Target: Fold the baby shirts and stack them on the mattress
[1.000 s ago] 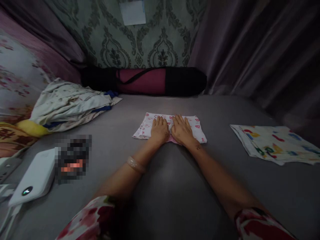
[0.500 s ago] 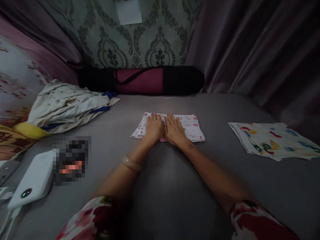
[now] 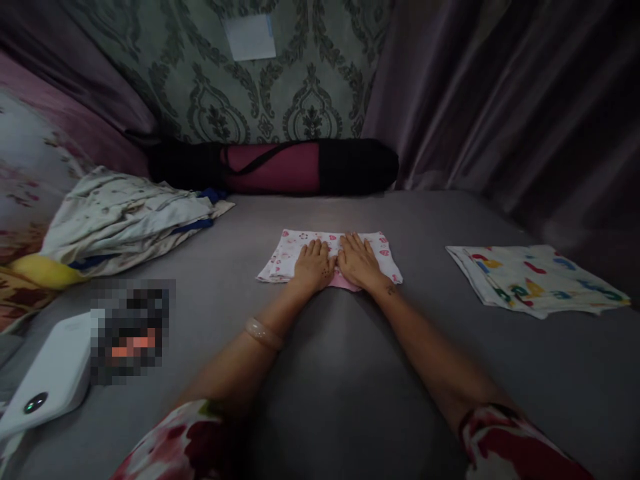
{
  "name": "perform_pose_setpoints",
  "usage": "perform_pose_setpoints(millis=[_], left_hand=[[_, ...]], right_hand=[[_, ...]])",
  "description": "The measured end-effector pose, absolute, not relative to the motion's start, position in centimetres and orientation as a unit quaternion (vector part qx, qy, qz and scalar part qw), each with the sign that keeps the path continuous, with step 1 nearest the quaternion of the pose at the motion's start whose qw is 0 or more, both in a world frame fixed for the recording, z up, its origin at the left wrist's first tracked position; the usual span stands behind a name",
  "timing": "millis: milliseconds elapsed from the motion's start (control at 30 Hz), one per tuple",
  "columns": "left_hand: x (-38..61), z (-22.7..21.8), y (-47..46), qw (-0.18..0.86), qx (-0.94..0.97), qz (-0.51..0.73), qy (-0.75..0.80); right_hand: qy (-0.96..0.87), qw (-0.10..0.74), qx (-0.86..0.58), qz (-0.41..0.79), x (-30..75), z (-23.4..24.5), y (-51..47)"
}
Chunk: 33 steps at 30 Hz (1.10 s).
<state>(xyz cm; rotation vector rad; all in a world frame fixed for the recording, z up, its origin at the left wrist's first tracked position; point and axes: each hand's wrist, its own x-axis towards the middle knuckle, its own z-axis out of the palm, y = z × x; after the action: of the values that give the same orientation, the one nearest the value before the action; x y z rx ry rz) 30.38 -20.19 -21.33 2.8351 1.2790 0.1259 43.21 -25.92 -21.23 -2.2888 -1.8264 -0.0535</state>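
A folded white garment (image 3: 287,257) with pink and red prints lies flat on the grey sheet, a pink part showing at its near edge. My left hand (image 3: 315,265) rests palm down on its middle, fingers stretched out. Close beside it, my right hand (image 3: 358,260) also lies flat on the cloth, fingers pointing away from me and slightly spread. Neither hand grips anything. What lies under the palms is hidden.
A second folded cloth (image 3: 535,277) with colourful prints lies to the right. At left are a crumpled pile of clothes (image 3: 125,217), a white power bank (image 3: 53,370) and a blurred-out object (image 3: 133,333). A black and maroon bag (image 3: 275,167) lies along the wall.
My hands have slid a little to the right over the garment, showing more of its left half and the pink near edge. The whole view has shifted slightly.
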Motion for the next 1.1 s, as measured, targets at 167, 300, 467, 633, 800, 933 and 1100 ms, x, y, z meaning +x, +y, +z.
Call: perform_pose_setpoints(millis=[167,300,467,633,800,933,1100], left_hand=[[29.2,-21.4,-18.7,-0.006,0.889,0.062,0.454],[29.0,-21.7,-18.2,0.015,0.888,0.028,0.459],[28.7,-21.3,-17.7,0.018,0.891,0.028,0.453],[27.4,-21.8,-15.8,0.021,0.884,0.055,0.464],[27.2,-22.5,-14.9,0.060,0.878,0.033,0.475],[26.7,-21.9,-14.8,0.047,0.873,0.056,0.482],[25.6,-21.9,-14.1,0.025,0.862,0.090,0.498]], right_hand=[[-0.599,0.089,-0.796,-0.024,45.0,-21.0,-26.1],[-0.595,0.062,-0.801,0.027,45.3,-21.6,-25.9],[-0.592,0.067,-0.801,0.051,45.7,-21.2,-25.9],[-0.587,0.089,-0.805,-0.012,47.1,-21.6,-26.0],[-0.584,0.081,-0.808,0.011,47.6,-22.3,-25.8],[-0.566,0.101,-0.818,0.014,48.4,-21.7,-26.1],[-0.526,0.104,-0.844,0.012,49.9,-22.1,-26.5]])
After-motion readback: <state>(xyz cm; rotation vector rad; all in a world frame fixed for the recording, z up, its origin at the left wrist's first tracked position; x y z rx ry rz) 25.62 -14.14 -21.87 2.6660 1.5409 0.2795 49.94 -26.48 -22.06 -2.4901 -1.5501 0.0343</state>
